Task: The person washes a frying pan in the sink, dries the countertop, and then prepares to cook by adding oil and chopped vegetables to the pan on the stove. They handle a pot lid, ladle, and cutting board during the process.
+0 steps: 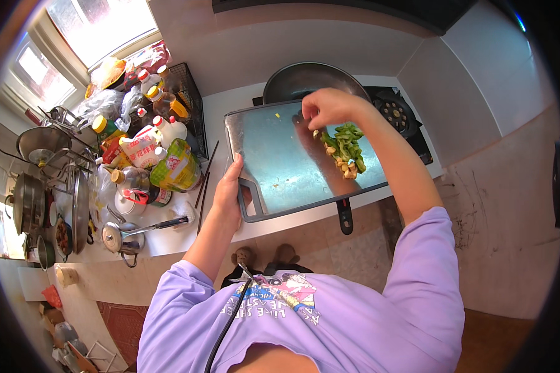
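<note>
My left hand [229, 189] grips the handle end of a cutting board [277, 165], which has a shiny bluish-grey face and a dark rim. The board is held over the counter's front, its far edge by a dark wok [314, 79]. On its right half lie chopped green vegetable pieces [350, 143] beside a strip of small pale yellowish chunks [345, 166]. My right hand [331, 109] is above the board's far edge, near the wok, with its fingers curled together. Whatever they may hold is hidden. Below the board's near edge a black handle [345, 219] sticks out.
A gas burner [395, 115] sits right of the wok. Bottles [158, 99] and a black wire basket [190, 99] crowd the counter's left. Chopsticks [206, 177] lie left of the board. A lidded metal pot [113, 237] stands near the front edge; pans [43, 146] fill the far left.
</note>
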`<state>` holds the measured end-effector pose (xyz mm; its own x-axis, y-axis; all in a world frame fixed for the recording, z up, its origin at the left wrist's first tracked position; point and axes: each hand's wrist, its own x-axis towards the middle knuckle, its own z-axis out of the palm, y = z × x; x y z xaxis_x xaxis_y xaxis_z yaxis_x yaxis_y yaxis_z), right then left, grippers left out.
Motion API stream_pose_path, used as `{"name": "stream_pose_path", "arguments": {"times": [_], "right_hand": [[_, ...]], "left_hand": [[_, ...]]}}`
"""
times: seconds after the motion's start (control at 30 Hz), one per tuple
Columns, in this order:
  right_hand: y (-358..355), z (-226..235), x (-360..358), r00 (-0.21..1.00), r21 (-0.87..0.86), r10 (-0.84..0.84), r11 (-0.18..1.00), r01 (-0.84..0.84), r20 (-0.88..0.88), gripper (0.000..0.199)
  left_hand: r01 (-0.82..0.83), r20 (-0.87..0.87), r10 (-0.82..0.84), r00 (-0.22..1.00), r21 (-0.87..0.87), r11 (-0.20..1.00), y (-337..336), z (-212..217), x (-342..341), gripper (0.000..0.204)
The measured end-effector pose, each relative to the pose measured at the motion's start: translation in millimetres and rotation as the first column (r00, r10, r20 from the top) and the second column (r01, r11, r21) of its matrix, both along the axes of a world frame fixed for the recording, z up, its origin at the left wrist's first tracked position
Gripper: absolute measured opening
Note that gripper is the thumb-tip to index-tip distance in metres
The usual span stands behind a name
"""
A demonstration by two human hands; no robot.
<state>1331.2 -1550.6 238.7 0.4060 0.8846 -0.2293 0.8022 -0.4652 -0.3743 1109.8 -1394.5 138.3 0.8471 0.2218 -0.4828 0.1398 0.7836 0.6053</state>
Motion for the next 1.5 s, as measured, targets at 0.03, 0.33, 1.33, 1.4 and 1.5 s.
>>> {"name": "stream_pose_path", "arguments": {"times": [0.03,0.33,1.33,1.4,1.5], "right_hand": [[-0.9,-2.4,-3.3,0.999,-0.042,0.045,0.998,-0.045,0.0,0.019],[34.7,-22.3,-5.5,0.999,0.378,-0.048,0.925,0.042,0.006,0.012],[-41.8,-24.6,-32.5,0.923,0.487,-0.336,0.848,0.21,0.186,0.028],[-29.7,-30.8,-33.7,0.895,0.465,-0.397,0.843,0.269,0.202,0.028],[-19.1,-32.5,-33.1,0.879,0.443,-0.44,0.835,0.326,0.184,0.024]], "left_hand": [[-0.014,0.006,0.014,1.0,-0.002,1.0,1.5,-2.0,0.7,0.036],[-0.022,0.061,0.025,0.998,-0.048,0.999,-1.2,4.0,3.2,0.033],[-0.254,0.238,0.25,0.939,-0.013,0.967,23.2,8.0,32.2,0.04],[-0.273,0.25,0.268,0.93,-0.015,0.962,23.9,8.4,35.5,0.04],[-0.331,0.271,0.325,0.906,-0.023,0.943,22.4,6.0,42.9,0.039]]}}
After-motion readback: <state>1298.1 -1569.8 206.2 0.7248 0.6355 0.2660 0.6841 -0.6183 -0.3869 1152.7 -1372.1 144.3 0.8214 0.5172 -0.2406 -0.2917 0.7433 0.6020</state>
